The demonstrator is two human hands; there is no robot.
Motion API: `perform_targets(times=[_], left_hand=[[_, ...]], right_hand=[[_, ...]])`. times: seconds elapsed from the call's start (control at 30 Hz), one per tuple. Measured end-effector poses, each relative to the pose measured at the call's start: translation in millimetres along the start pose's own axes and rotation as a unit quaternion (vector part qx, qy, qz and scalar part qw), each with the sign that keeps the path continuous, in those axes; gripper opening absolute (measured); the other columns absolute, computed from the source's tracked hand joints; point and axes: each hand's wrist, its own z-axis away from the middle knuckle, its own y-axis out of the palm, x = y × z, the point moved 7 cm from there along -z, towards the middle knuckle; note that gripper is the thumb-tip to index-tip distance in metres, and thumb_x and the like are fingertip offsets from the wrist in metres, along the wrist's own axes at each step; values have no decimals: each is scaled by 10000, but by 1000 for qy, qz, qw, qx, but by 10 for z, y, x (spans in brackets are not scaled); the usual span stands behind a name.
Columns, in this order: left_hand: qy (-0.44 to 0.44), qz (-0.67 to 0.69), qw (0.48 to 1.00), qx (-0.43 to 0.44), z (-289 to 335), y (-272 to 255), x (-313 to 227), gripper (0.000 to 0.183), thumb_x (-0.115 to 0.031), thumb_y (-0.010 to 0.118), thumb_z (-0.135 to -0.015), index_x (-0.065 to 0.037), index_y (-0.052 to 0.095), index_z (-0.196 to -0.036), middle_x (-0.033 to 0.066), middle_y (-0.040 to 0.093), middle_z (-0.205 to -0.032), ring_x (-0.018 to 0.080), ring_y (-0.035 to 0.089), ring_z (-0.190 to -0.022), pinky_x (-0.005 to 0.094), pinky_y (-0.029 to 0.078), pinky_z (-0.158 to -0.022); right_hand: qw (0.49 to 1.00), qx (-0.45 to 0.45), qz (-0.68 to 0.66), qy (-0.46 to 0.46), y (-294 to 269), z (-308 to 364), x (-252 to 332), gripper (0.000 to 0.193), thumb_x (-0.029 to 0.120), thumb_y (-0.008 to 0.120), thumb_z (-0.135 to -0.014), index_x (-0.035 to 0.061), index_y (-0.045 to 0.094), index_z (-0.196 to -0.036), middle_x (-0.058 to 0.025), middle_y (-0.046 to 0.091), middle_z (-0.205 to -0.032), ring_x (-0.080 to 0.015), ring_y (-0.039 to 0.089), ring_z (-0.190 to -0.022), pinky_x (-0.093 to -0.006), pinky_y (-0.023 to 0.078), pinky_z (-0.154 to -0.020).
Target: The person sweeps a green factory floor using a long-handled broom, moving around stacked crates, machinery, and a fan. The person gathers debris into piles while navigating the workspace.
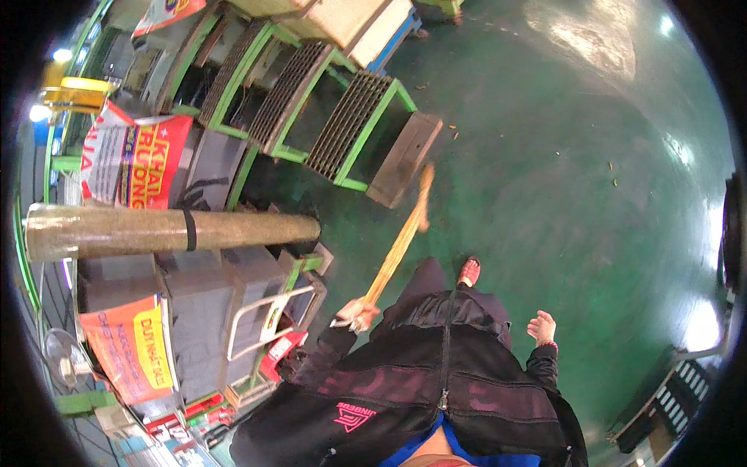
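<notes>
My left hand (pixel 359 313) is closed around the near end of a long yellow bundle of strands (pixel 397 257). The bundle stretches forward and slightly right, away from my body, and splits into loose, blurred ends near a wooden step. Whether it is rope or broom straw, I cannot tell. Out to my right side hangs my right hand (pixel 542 328), fingers loosely bent and a little apart, with nothing in it. A reddish sandal (pixel 469 272) on my foot shows on the green floor in front of me.
Green-framed steps with grated treads (pixel 354 124) end in a wooden step (pixel 405 160) ahead. A long brown roll (pixel 233 230) with a black band lies at left, above grey cabinets (pixel 194 311) and a white-framed trolley (pixel 268 319). A dark slatted rack (pixel 661 405) stands at lower right.
</notes>
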Motion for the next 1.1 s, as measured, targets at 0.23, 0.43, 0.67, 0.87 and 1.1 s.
perform_targets(times=[0.23,0.43,0.67,0.87,1.1], left_hand=[[-191,378,906,11,-371,-203,92,209,-66,472,-704,-79,328,-554,14,337,-464,75,345,-339,194,320,-304],[-5,422,892,164,-1568,562,-1145,193,-92,492,-685,-78,329,-581,17,339,-523,119,361,-389,244,357,-412],[12,359,861,361,-2459,2448,-2937,171,-77,460,-741,-60,358,-605,11,329,-515,99,347,-454,211,328,-397],[-7,262,944,202,-2583,2670,-3913,168,35,476,-722,-11,410,-870,-45,306,-456,33,276,-296,161,241,-258],[99,32,993,51,-2047,2148,-4609,377,65,509,-646,-92,376,-962,27,381,-539,85,360,-346,224,296,-285]], right_hand=[[999,-4,-43,8,291,-27,-112,262,64,410,-766,76,469,-1021,-65,528,-655,-166,518,-484,-281,446,-407],[996,-41,-63,42,254,48,-311,277,62,418,-740,95,483,-1008,-75,532,-652,-185,520,-483,-295,449,-408],[975,-115,-153,113,170,38,-47,273,95,467,-761,117,451,-1032,-71,532,-629,-195,514,-445,-311,447,-383],[993,-83,-71,33,843,-373,1473,268,64,412,-776,68,456,-1041,-66,537,-674,-159,526,-496,-267,455,-421],[991,2,-30,-127,1548,-795,3164,272,72,448,-782,45,461,-1052,-55,539,-710,-130,525,-561,-230,453,-476]])
